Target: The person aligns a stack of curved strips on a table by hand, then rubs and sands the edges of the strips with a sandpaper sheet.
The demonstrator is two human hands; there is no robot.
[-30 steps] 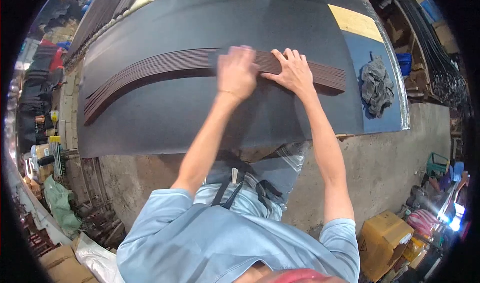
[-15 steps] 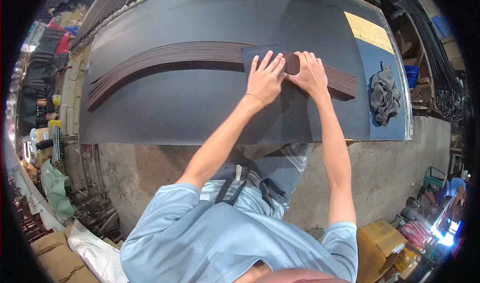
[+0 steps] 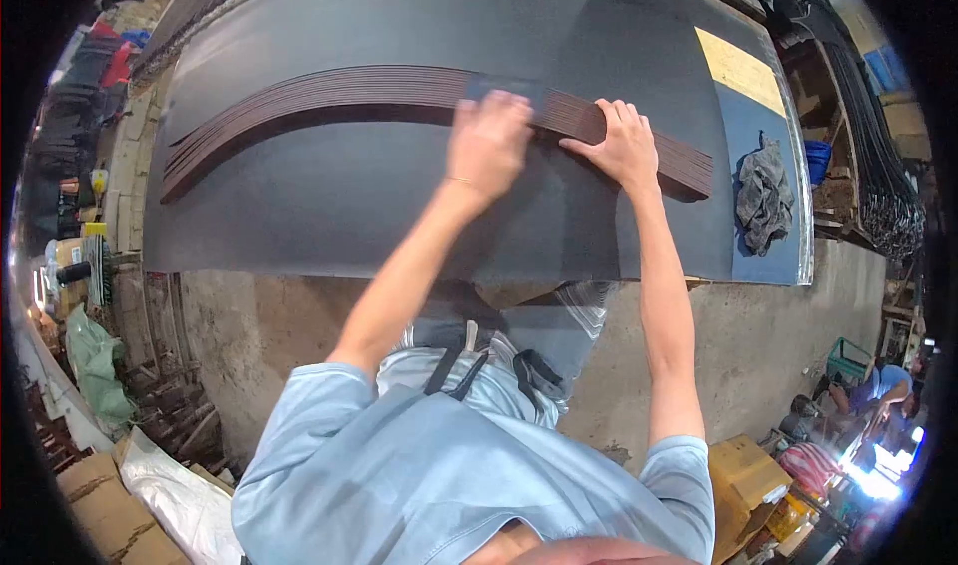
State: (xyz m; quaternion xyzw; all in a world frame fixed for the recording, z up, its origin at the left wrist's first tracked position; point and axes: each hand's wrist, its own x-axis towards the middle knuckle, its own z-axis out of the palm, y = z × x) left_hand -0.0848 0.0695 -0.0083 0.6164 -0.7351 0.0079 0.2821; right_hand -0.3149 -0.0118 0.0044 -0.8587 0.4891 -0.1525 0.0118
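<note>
A long, curved bundle of thin dark brown strips (image 3: 319,98) lies on edge across the dark table sheet (image 3: 359,191). My left hand (image 3: 489,151), smeared by motion, presses a small dark flat piece (image 3: 507,84) against the top of the bundle near its middle. What that piece is made of cannot be made out. Farther right, my right hand (image 3: 627,148) grips the bundle, with the fingers over its far side and the thumb along the near side. The strips fan slightly apart at both ends.
A crumpled dark grey cloth (image 3: 766,196) lies at the table's right, below a yellowish panel (image 3: 740,69). Cardboard boxes (image 3: 746,490) stand on the floor at lower right, near another person (image 3: 883,385). Black strands (image 3: 878,146) hang at far right.
My left hand has moved left along the bundle, taking the dark flat piece with it and parting from my right hand. The right hand keeps its place on the strips.
</note>
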